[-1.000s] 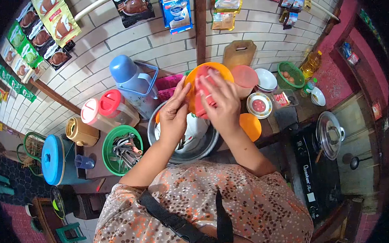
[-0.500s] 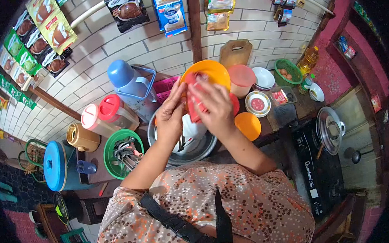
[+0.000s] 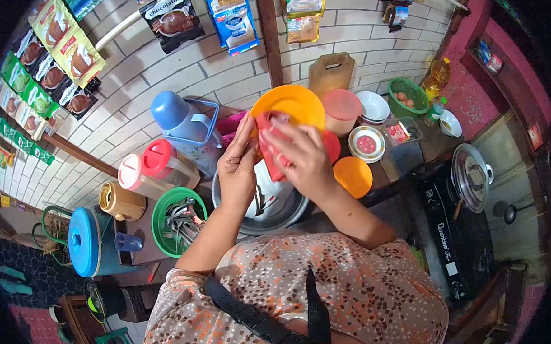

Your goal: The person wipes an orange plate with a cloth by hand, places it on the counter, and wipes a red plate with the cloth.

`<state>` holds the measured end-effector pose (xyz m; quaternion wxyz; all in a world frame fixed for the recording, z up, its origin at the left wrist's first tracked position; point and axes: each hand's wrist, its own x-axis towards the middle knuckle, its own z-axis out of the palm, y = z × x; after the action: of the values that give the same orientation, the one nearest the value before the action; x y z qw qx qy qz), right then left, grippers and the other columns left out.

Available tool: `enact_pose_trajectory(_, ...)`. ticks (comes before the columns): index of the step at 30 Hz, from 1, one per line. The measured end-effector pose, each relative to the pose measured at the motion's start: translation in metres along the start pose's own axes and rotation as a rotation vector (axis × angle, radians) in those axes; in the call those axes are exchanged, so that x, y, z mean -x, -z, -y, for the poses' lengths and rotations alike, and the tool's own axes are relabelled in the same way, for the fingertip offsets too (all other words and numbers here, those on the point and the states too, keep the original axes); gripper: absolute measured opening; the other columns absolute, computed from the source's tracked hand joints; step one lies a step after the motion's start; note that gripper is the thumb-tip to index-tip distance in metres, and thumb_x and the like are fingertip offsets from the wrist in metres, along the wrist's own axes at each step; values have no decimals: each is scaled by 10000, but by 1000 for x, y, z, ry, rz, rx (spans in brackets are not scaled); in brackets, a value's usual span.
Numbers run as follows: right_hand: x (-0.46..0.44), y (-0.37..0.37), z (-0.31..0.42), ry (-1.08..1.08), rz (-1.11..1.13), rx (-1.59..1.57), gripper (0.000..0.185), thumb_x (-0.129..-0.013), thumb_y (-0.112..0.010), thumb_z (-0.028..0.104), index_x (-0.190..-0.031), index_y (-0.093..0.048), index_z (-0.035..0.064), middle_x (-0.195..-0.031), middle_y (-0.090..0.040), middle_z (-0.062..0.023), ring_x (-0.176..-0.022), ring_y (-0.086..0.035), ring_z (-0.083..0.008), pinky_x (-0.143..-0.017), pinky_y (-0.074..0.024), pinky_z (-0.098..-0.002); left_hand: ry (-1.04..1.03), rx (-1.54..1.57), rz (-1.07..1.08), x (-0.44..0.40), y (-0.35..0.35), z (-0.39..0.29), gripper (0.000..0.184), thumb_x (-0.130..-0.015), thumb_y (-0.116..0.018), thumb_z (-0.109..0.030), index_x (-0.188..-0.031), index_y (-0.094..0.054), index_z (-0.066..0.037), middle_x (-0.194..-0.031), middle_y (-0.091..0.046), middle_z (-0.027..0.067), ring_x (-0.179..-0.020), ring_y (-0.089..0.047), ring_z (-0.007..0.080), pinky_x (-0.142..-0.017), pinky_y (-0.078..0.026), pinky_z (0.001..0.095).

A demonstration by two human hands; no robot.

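An orange plate (image 3: pixel 297 102) is held up above a metal basin (image 3: pixel 272 221). My left hand (image 3: pixel 239 167) grips its left edge. My right hand (image 3: pixel 303 161) presses a red cloth (image 3: pixel 272 148) against the plate's face; its fingers are slightly blurred. White dishes (image 3: pixel 268 183) lie in the basin below, partly hidden by my hands.
To the left stand a green basket of cutlery (image 3: pixel 158 223), two lidded containers (image 3: pixel 156 158) and a blue flask (image 3: pixel 189 123). On the right are a second orange plate (image 3: pixel 353 176), a patterned plate (image 3: pixel 367 143), a bowl (image 3: pixel 373 107) and a stove (image 3: pixel 453 237) with a lidded pot (image 3: pixel 469 177).
My right hand and the red cloth have shifted a little down and left across the orange plate. My left hand still holds the plate, and the camera view has tilted slightly.
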<state>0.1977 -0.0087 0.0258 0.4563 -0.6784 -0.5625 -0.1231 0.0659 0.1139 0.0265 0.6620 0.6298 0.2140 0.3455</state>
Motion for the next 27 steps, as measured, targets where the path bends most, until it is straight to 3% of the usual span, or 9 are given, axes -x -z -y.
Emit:
enact_pose_trajectory(1,7,0,1,9,38,-27,666,-759,-765,28,-1405,-677,160,-1443,-617,-85,-1169,-585,-330,-1033,-506,-427,-17,23,6,-1,3,0,572,-989,-512,107,-1518,-572,-104,-1666,-424,49,-1433,-496,172,-1065,-536,317)
enact_pose_trajectory(5,5,12,-20,-25,2,52,689,-727,-765,-8,-1391,-685,159,-1435,-624,-76,-1158,-585,-325,-1014,-519,-425,39,52,1,3,-1,-5,574,-984,-509,110,-1513,-578,-104,-1662,-430,48,-1441,-491,177,-1054,-544,316)
enact_pose_trajectory(9,-17,16,-20,-78,-122,109,678,-721,-763,-26,-1372,-697,151,-1426,-632,-65,-1151,-588,-328,-1009,-521,-428,89,50,8,5,-9,-4,553,-1011,-497,103,-1530,-550,-81,-1665,-423,90,-1506,-421,213,-1129,-489,348)
enact_pose_trajectory(11,-19,7,-11,-29,-92,51,690,-727,-768,-10,-1392,-684,153,-1438,-625,-66,-1152,-587,-331,-1024,-515,-422,1,-62,7,4,-5,5,564,-993,-509,104,-1511,-579,-106,-1664,-427,48,-1456,-483,194,-1045,-548,306)
enact_pose_trajectory(15,9,-2,5,17,65,-67,675,-734,-780,27,-1387,-692,173,-1443,-619,-62,-1153,-588,-329,-1038,-512,-423,-23,74,22,0,3,0,540,-1007,-534,76,-1513,-577,-109,-1664,-428,47,-1438,-503,188,-1037,-551,308)
enact_pose_trajectory(20,4,15,-26,-41,22,84,642,-732,-765,10,-1356,-707,149,-1447,-622,-62,-1162,-604,-323,-1036,-514,-422,54,77,-21,5,-1,0,547,-1006,-523,85,-1515,-574,-108,-1657,-438,48,-1421,-515,174,-1030,-557,315)
enact_pose_trajectory(22,-12,21,-25,-61,-110,142,652,-725,-765,9,-1361,-702,144,-1452,-621,-71,-1183,-601,-322,-1044,-512,-418,62,82,-11,6,-6,0,545,-1008,-522,85,-1515,-575,-109,-1655,-442,49,-1417,-516,167,-1024,-560,312)
enact_pose_trajectory(25,-16,10,-7,15,-97,90,678,-732,-753,9,-1393,-680,137,-1461,-615,-81,-1192,-597,-321,-1059,-505,-415,69,21,7,7,-8,-2,555,-1001,-521,96,-1516,-573,-106,-1655,-444,50,-1409,-523,160,-1015,-561,302)
enact_pose_trajectory(27,-10,5,2,66,-33,34,678,-747,-746,14,-1407,-676,147,-1459,-622,-75,-1182,-604,-319,-1061,-508,-410,-19,-25,35,3,0,0,542,-1018,-523,79,-1527,-559,-102,-1668,-423,79,-1499,-428,201,-1084,-516,324)
